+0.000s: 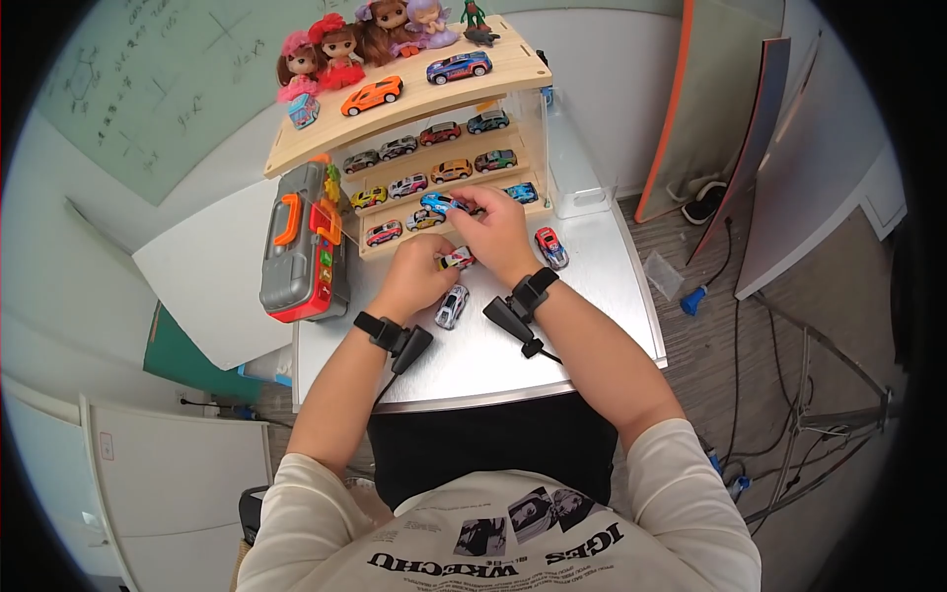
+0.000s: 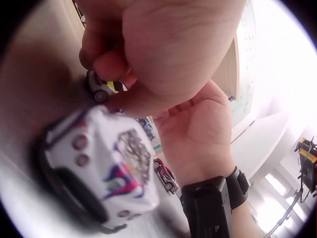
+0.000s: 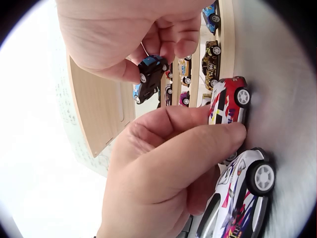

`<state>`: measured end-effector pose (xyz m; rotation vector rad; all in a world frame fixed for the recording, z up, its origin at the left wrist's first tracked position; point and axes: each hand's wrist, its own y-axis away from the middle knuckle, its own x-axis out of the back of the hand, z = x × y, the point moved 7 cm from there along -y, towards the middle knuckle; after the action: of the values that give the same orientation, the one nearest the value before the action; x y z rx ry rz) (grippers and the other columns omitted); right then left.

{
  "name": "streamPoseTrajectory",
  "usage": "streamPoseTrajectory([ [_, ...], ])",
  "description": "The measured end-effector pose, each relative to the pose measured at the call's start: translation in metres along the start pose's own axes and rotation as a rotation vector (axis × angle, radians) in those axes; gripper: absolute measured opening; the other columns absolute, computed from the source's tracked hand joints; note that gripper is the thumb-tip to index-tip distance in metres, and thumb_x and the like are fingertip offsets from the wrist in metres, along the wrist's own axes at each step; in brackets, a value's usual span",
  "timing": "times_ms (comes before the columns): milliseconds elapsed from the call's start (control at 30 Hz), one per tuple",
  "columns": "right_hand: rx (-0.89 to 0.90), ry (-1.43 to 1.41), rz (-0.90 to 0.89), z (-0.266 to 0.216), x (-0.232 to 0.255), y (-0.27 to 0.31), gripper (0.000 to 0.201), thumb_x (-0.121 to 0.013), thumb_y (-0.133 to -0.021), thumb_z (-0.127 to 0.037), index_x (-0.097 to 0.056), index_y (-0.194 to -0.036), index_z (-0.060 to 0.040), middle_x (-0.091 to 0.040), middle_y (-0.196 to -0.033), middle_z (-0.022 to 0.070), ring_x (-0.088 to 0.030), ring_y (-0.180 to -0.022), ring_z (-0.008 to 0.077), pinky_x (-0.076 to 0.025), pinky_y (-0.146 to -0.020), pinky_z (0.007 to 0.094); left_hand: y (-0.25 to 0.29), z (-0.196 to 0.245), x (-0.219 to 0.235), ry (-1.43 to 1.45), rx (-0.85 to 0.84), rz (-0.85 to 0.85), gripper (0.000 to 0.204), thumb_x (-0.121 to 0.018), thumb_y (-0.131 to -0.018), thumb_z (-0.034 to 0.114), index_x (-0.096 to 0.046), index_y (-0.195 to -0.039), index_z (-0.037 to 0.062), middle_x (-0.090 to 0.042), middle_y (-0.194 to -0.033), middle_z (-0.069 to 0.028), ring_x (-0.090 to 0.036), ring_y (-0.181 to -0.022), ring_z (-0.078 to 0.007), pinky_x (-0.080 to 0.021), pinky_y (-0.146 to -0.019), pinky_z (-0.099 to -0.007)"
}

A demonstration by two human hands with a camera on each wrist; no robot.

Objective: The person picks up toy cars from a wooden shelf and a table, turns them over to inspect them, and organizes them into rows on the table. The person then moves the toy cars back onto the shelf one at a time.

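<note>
Holding, right hand (image 1: 495, 235): we pinch the blue car (image 1: 439, 203) between thumb and fingers, raised before the wooden display shelf (image 1: 419, 111).
Left hand (image 1: 414, 276): thumb and fingers close round the red-and-white car (image 1: 458, 259) on the tabletop (image 1: 602, 316).
Handling: we judge a light, level pinch best, sparing neighbouring cars.
Car axes: both run mostly left to right; we cannot tell where the noses point.
</note>
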<state>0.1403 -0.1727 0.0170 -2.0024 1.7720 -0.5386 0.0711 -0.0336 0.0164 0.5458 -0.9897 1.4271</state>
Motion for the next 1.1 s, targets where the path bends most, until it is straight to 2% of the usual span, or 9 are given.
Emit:
streamPoseTrajectory([
  [267,0.001,0.007,-0.009,-0.006,0.000,0.000,0.026,-0.077,-0.085,-0.014,-0.076,-0.107,0.0006,-0.074,-0.096,0.0161,-0.070,-0.089,0.0314,-0.057,-0.079,0.0393,0.062,-0.019,0.050,-0.201,0.101,-0.078,0.019,-0.074,-0.074,0.007,-0.073,-0.090,-0.0031,-0.070,-0.090,-0.0239,-0.067,-0.084,-0.0447,-0.055,-0.077,-0.0482],
  [367,0.014,0.052,-0.039,-0.005,-0.003,0.001,0.028,-0.077,-0.089,-0.009,-0.076,-0.114,0.0018,-0.075,-0.102,0.0123,-0.071,-0.090,0.0170,-0.057,-0.074,0.0286,0.073,-0.029,0.057,-0.180,0.179,-0.066,0.021,-0.074,-0.074,0.006,-0.074,-0.093,-0.0028,-0.070,-0.087,-0.0213,-0.069,-0.078,-0.0378,-0.056,-0.073,-0.0441],
  [467,-0.024,0.020,-0.051,-0.006,-0.004,0.002,0.028,-0.078,-0.088,-0.009,-0.076,-0.114,0.0015,-0.075,-0.102,0.0119,-0.071,-0.090,0.0168,-0.057,-0.074,0.0284,0.059,-0.021,0.051,0.023,0.127,-0.016,0.025,-0.075,-0.074,0.005,-0.074,-0.097,-0.0025,-0.070,-0.085,-0.0178,-0.067,-0.072,-0.0281,-0.054,-0.067,-0.0385],
  [567,-0.002,0.016,-0.020,-0.001,-0.003,0.000,0.028,-0.077,-0.084,-0.013,-0.076,-0.108,0.0009,-0.075,-0.099,0.0162,-0.071,-0.093,0.0305,-0.058,-0.082,0.0394,0.036,-0.012,0.032,0.086,0.150,-0.100,0.030,-0.075,-0.073,0.004,-0.074,-0.102,-0.0022,-0.069,-0.085,-0.0147,-0.063,-0.068,-0.0210,-0.052,-0.064,-0.0343],
  [900,0.018,0.008,-0.003,0.001,0.001,-0.001,0.027,-0.076,-0.085,-0.014,-0.076,-0.108,0.0006,-0.075,-0.098,0.0164,-0.071,-0.091,0.0309,-0.058,-0.081,0.0397,0.010,-0.015,0.001,0.184,0.057,-0.130,0.035,-0.077,-0.073,0.008,-0.074,-0.106,-0.0025,-0.069,-0.087,-0.0093,-0.061,-0.068,-0.0172,-0.051,-0.063,-0.0328],
  [933,0.001,0.014,-0.009,-0.001,0.001,-0.001,0.027,-0.076,-0.085,-0.014,-0.076,-0.108,0.0006,-0.075,-0.098,0.0165,-0.071,-0.091,0.0310,-0.058,-0.080,0.0394,0.018,-0.010,0.013,0.174,0.047,-0.088,0.029,-0.079,-0.074,0.008,-0.074,-0.101,-0.0019,-0.058,-0.070,0.0012,-0.046,-0.057,-0.0078,-0.040,-0.053,-0.0267],
  [1033,-0.043,0.018,-0.017,-0.008,0.005,-0.001,0.027,-0.076,-0.086,-0.014,-0.076,-0.108,0.0007,-0.075,-0.098,0.0166,-0.071,-0.091,0.0310,-0.058,-0.080,0.0392,0.041,-0.020,0.037,0.036,0.041,-0.054,0.024,-0.078,-0.073,0.007,-0.074,-0.094,-0.0026,-0.067,-0.078,-0.0059,-0.052,-0.058,-0.0108,-0.044,-0.055,-0.0276],
  [1067,-0.057,0.019,-0.028,-0.007,0.003,-0.001,0.026,-0.076,-0.086,-0.014,-0.076,-0.107,0.0007,-0.074,-0.099,0.0167,-0.071,-0.091,0.0309,-0.058,-0.080,0.0392,0.047,-0.018,0.046,-0.026,0.081,-0.058,0.023,-0.076,-0.072,0.009,-0.075,-0.092,-0.0023,-0.072,-0.083,-0.0172,-0.068,-0.070,-0.0285,-0.054,-0.066,-0.0369],
  [1100,-0.066,0.011,-0.027,-0.004,0.001,-0.001,0.026,-0.076,-0.086,-0.014,-0.076,-0.107,0.0007,-0.074,-0.099,0.0167,-0.071,-0.091,0.0309,-0.058,-0.080,0.0392,0.052,-0.022,0.047,-0.032,0.088,-0.066,0.023,-0.076,-0.072,0.009,-0.075,-0.092,-0.0023,-0.072,-0.083,-0.0172,-0.068,-0.070,-0.0285,-0.054,-0.066,-0.0369],
])
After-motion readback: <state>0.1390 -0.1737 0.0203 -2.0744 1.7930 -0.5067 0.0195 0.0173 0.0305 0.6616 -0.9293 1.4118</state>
